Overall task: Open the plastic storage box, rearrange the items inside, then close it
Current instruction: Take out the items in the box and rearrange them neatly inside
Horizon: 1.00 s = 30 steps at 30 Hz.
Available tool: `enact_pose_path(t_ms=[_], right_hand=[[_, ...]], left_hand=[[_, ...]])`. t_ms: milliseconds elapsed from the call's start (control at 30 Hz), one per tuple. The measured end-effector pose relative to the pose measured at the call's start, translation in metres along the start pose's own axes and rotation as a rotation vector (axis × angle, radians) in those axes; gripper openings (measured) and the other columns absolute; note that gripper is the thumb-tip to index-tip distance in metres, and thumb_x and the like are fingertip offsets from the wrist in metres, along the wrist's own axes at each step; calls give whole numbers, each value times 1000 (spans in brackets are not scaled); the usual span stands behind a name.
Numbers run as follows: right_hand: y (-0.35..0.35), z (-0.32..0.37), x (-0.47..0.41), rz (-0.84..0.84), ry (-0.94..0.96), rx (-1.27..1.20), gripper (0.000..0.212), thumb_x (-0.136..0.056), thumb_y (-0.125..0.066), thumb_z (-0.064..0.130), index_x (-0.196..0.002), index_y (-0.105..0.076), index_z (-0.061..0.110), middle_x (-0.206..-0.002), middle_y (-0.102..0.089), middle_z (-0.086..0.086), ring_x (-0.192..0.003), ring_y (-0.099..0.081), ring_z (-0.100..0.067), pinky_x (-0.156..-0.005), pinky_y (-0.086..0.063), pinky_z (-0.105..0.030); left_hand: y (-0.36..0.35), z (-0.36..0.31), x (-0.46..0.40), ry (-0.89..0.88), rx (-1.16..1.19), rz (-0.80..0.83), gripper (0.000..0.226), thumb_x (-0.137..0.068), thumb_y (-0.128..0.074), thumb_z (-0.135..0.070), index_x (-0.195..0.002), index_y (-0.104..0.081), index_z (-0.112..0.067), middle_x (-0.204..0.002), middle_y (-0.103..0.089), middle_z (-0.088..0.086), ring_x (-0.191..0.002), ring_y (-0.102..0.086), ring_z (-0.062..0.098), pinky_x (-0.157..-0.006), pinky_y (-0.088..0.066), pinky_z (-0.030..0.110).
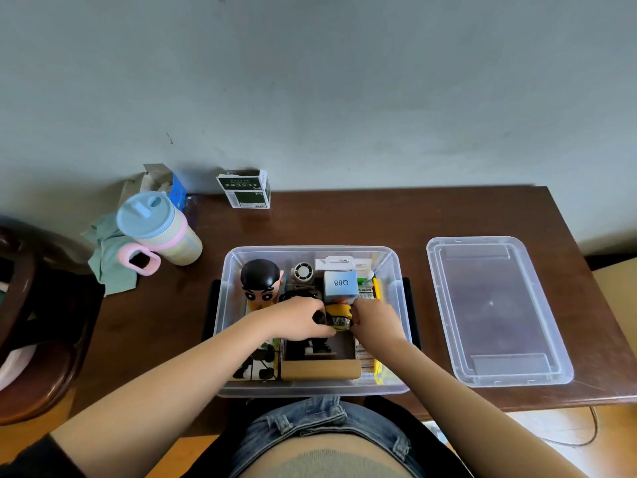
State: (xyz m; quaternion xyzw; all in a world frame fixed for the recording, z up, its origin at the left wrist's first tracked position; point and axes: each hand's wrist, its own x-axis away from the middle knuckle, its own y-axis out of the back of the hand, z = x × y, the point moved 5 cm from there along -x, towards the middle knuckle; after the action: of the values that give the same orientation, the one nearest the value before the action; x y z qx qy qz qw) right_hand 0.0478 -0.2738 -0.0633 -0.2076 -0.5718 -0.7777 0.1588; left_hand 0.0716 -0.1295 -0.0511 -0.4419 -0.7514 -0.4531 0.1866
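i see the plastic storage box [225, 305] in the middle of the brown table [344, 222], open, and its clear lid [496, 312] lies flat on the table, to the right of the box and apart from it. both my hands are inside the box. my left hand [296, 319] has the fingers curled around a small black thing, and my right hand [374, 320] pinches the other side of a small yellow and black item [339, 317] between them; what this item is, i cannot tell.

i judge this item is light and stiff, so a pinch from both sides is enough. the box walls are thin plastic and probably bend a little, so i would lift the box only at the rim. the lid looks light and smooth, best taken at its long edges.

writing i can read: a pale blue box [341, 283] shows "q88", seen upside down. the green carton [245, 189] at the wall has printed characters too small for me to read.
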Motion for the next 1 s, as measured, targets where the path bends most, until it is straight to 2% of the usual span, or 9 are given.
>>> enact_pose_path(t_ms=[67, 167, 233, 400, 500, 633, 800, 900, 1000], right_hand=[[5, 1, 5, 47, 34, -115, 7, -85, -56, 10, -82, -57, 16, -89, -67, -4, -82, -62, -23, -68, -51, -31], [8, 2, 16, 246, -70, -682, 14, -95, -51, 10, -85, -61, 11, -78, -69, -8, -63, -68, -22, -59, -59, -30], [9, 4, 23, 384, -169, -946, 19, -99, -48, 19, -91, -62, 9, -78, -69, -10, -59, -67, -19, -57, -59, -28], [2, 5, 24, 452, -188, -986, 25, -91, -62, 22, -112, -61, 8, -81, -68, -8, -58, -67, -12, -59, -57, -21], [0, 5, 22, 442, -189, -1054, 22, -88, -66, 14, -109, -61, 11, -91, -66, -9, -60, -68, -12, -59, -56, -20], [3, 5, 22, 360, -178, -1064, 31, -85, -68, 7, -114, -56, 8, -98, -60, -10, -63, -66, -14, -60, -57, -21], [19, 2, 23, 141, -104, -788, 39, -77, -75, 22, -108, -52, 14, -99, -57, 2, -70, -65, -15, -65, -57, -25], [28, 2, 20, 74, -86, -614, 43, -71, -78, 34, -104, -59, 13, -96, -62, 2, -86, -65, -20, -81, -56, -38], [34, 1, 17, 29, -74, -549, 34, -70, -76, 34, -94, -68, 10, -91, -69, -5, -87, -65, -21, -78, -53, -37]], left_hand=[[-3, 0, 1, 14, 119, -15, 47, -84, -62, -51, -116, -57, -17, -102, -59, -3, -86, -57, 12, -67, -42, 24], [-8, -5, 1, -24, 152, -45, 54, -81, -68, -48, -127, -53, -25, -127, -56, -4, -116, -53, 17, -91, -43, 28], [-10, -12, 1, -82, 169, -89, 61, -79, -72, -44, -134, -50, -30, -135, -54, -7, -124, -49, 14, -94, -37, 23], [-10, -22, 0, -180, 194, -127, 71, -75, -77, -27, -139, -45, -31, -140, -51, -9, -128, -44, 9, -89, -28, 6], [-10, -22, 0, -182, 223, -118, 70, -76, -77, -19, -139, -47, -26, -136, -54, -6, -125, -48, 12, -100, -36, 22], [-5, -19, 4, -184, 271, -201, 57, -78, -76, -25, -131, -54, -23, -118, -62, -5, -102, -57, 9, -88, -45, 23], [-2, -22, 7, -189, 254, -307, 44, -78, -75, -33, -116, -56, -24, -82, -55, -20, -69, -51, -6, -59, -35, 11], [-1, -25, 6, -198, 236, -368, 41, -76, -76, -35, -112, -58, -24, -85, -57, -18, -72, -52, -3, -59, -34, 10], [1, -23, 4, -193, 236, -378, 45, -76, -77, -31, -117, -59, -25, -89, -57, -15, -73, -51, -1, -64, -37, 14]])
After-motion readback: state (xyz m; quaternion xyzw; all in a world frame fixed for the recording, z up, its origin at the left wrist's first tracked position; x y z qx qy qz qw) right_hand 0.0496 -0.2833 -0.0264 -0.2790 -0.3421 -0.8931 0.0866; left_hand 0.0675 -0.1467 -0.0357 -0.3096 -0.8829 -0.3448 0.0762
